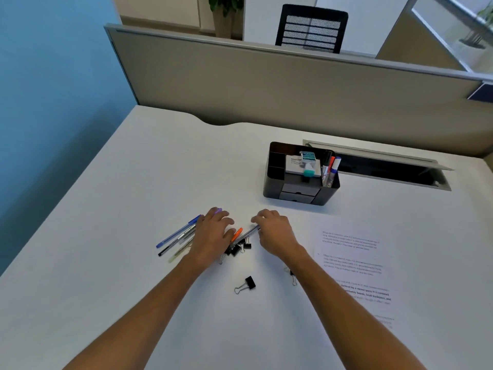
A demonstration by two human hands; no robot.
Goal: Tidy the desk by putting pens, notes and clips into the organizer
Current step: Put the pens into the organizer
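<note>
Several pens [177,235] lie fanned out on the white desk, and my left hand [213,233] rests flat over their right ends. An orange-capped pen [237,234] pokes out beside its thumb. My right hand [274,231] pinches the tip of a grey pen [248,233] with curled fingers. Black binder clips [241,247] are bunched under that pen; one clip [246,284] lies alone nearer me, another [293,276] is half hidden by my right forearm. The dark organizer [272,182] stands behind, holding markers [330,169] and a correction tape.
A printed sheet [354,265] lies on the desk to the right. Behind the organizer is an open cable tray slot [386,169]. A grey partition [266,84] closes the desk's far side, and a blue wall runs along the left.
</note>
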